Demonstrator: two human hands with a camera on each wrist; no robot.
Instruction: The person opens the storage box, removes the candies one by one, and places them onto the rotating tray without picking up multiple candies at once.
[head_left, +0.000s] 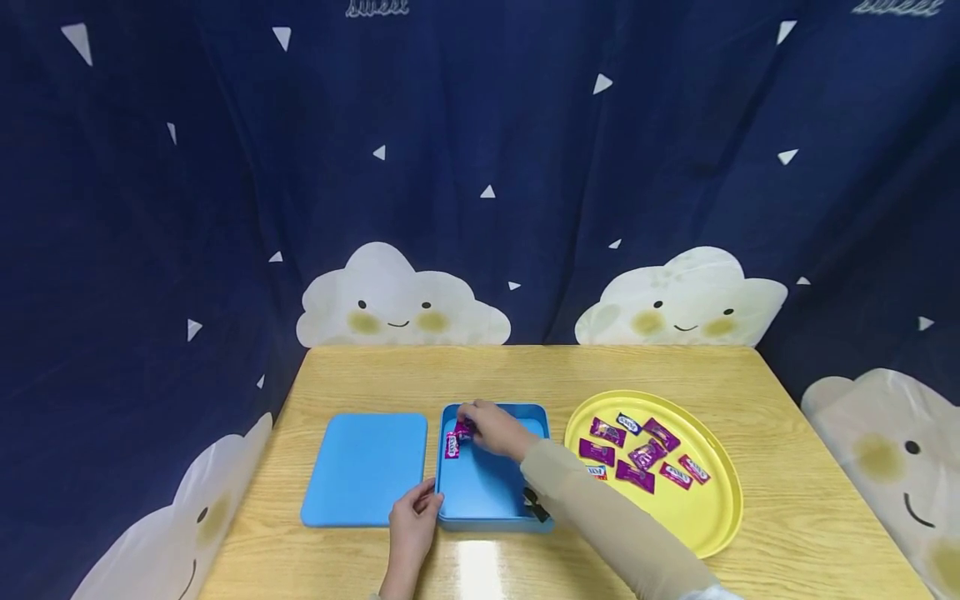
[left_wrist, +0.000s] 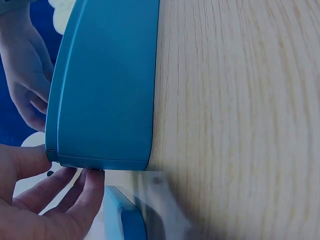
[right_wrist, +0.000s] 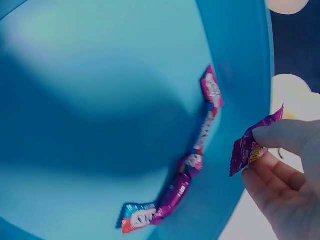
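So I'm standing here looking at this table (head_left: pixel 375 379), and I'll place everything by the blue box (head_left: pixel 487 523), which sits open on it. The left hand (head_left: pixel 414 512) is at the box's near left corner: thumb at the rim, the other fingertips against the outside of the left wall, so it's got a narrow hold with the corner in between.

The right hand (head_left: pixel 491 427) is over the far left part of the box, thumb and fingers pinching a purple candy (right_wrist: pixel 250 142). Close up at that wrist, the wrapper pokes out both sides of the grip, and it's just above the candies already inside. Those make a wobbly row of candies (right_wrist: pixel 175 192) along the box wall, pretty much end to end: pink, purple and red-and-blue wrappers.

Right of the box there's a round yellow tray (head_left: pixel 675 529) with loose candies (head_left: pixel 647 455) scattered on it, mostly purple, a few red, one dark blue. The right sleeve (head_left: pixel 615 517) cuts across in front of its near left edge. Left of the box, a flat blue lid (head_left: pixel 367 471) lies on the wood. Behind the box hangs a navy curtain (head_left: pixel 450 108) with white triangles and smiley clouds (head_left: pixel 405 287).
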